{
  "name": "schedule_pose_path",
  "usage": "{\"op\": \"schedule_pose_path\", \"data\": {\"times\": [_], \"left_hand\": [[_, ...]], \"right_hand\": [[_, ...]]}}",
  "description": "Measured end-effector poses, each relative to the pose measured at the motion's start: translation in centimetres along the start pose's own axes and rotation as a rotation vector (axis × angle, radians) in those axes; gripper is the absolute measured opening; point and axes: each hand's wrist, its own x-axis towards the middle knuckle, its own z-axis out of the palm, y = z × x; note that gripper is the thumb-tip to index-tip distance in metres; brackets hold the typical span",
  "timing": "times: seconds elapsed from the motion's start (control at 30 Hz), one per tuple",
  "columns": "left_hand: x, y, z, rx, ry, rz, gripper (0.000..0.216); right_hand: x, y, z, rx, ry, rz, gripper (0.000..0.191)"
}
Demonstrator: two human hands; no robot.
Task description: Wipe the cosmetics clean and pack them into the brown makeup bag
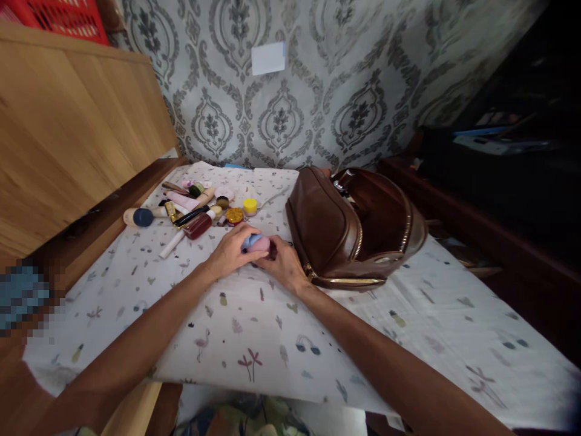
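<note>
My left hand (pixel 230 251) is closed around a small rounded pink and blue thing (pixel 258 244), its kind not clear, just above the cloth. Against its right side press the curled fingers of my right hand (pixel 285 264), partly hiding it. Close beside my right hand lies a brown handbag (pixel 320 209), tilted, its gold zip undone and its dark inside showing. Beyond my left hand is a loose pile of cosmetics: a dark red bottle (pixel 198 225), a yellow-lidded jar (pixel 250 207), an amber jar (pixel 235 216) and a pink tube (pixel 183 200).
A white printed cloth (pixel 254 327) covers the table. A navy-capped bottle (pixel 138 217) lies near its left edge. Wooden furniture (pixel 77 115) stands at the left with a red basket (pixel 68 21) on top. Patterned wallpaper (pixel 281 121) backs the table.
</note>
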Motion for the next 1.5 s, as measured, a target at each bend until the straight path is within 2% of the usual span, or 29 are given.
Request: {"op": "schedule_pose_path", "data": {"times": [0.4,0.63,0.73,0.83,1.0,1.13,1.2,1.37,1.5], "left_hand": [[-2.6,1.5,0.1,0.169,0.061,-0.019,0.035],[-2.8,1.8,0.0,0.238,0.097,0.001,0.012],[-2.9,2.1,0.1,0.312,0.109,0.061,0.007],[-3.0,2.7,0.2,0.351,0.11,0.145,0.011],[-2.9,3.7,0.3,0.273,0.121,0.312,0.02],[-2.7,3.6,0.4,0.246,0.194,0.38,0.019],[-2.6,3.2,0.4,0.212,0.205,0.352,0.019],[-2.6,1.8,0.2,0.086,0.219,0.173,0.02],[-2.4,1.3,-0.2,-0.072,0.211,0.007,0.021]], "right_hand": [[-0.5,-0.5,-0.3,0.024,-0.007,-0.041,0.038],[-0.3,-0.3,-0.1,0.052,0.034,-0.047,0.036],[-0.3,-0.5,-0.2,0.051,0.042,-0.03,0.037],[-0.4,-0.5,-0.2,0.021,0.048,-0.035,0.035],[-0.8,-0.3,-0.2,-0.111,0.083,-0.166,0.036],[-0.9,-0.2,-0.1,-0.139,0.087,-0.255,0.037],[-1.0,-0.2,0.0,-0.136,0.098,-0.269,0.036],[-1.1,-0.1,0.1,-0.078,0.111,-0.293,0.038],[-1.0,0.0,0.0,0.027,0.105,-0.218,0.042]]}}
